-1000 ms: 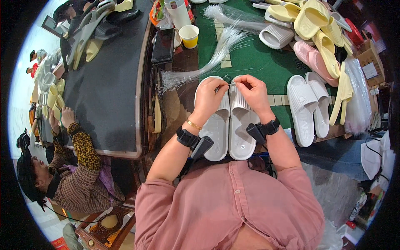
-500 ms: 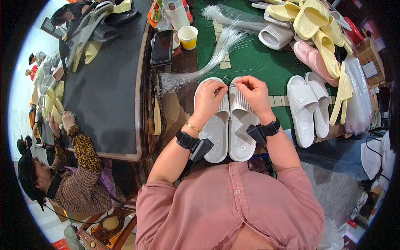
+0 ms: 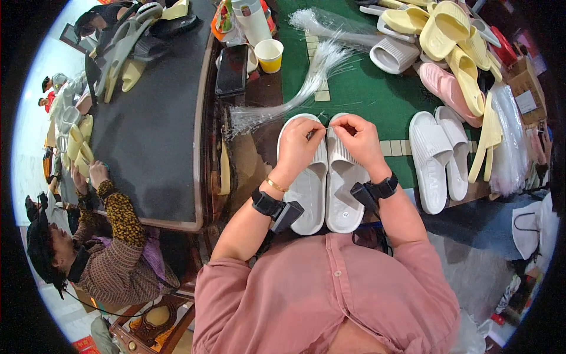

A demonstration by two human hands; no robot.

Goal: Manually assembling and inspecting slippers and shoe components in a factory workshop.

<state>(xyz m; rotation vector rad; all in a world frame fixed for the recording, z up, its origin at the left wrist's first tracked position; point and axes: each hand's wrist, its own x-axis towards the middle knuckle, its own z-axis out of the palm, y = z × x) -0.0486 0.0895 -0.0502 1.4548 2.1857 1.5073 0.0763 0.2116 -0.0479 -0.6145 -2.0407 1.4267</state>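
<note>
We have a thin strand (image 3: 329, 127) stretched between our two hands, above the toe ends of a pair of pale grey slippers (image 3: 346, 206). The fingers of our left hand (image 3: 302, 141) pinch one end and those of our right hand (image 3: 357, 140) pinch the other. The slippers lie side by side beneath our hands, straps away from us and heels toward our body. Beyond our left hand, a loose bundle of clear strands (image 3: 309, 87) fans across the green-covered tabletop (image 3: 377, 94). To our right rests a second pale grey pair (image 3: 432, 168), and past it are a pink slipper (image 3: 451, 91) and a heap of yellow slippers (image 3: 445, 32). Farther left we see a yellow-and-white paper cup (image 3: 269, 57), a dark phone (image 3: 232, 69) and a co-worker (image 3: 121, 268) beside a black table (image 3: 150, 135).
</note>
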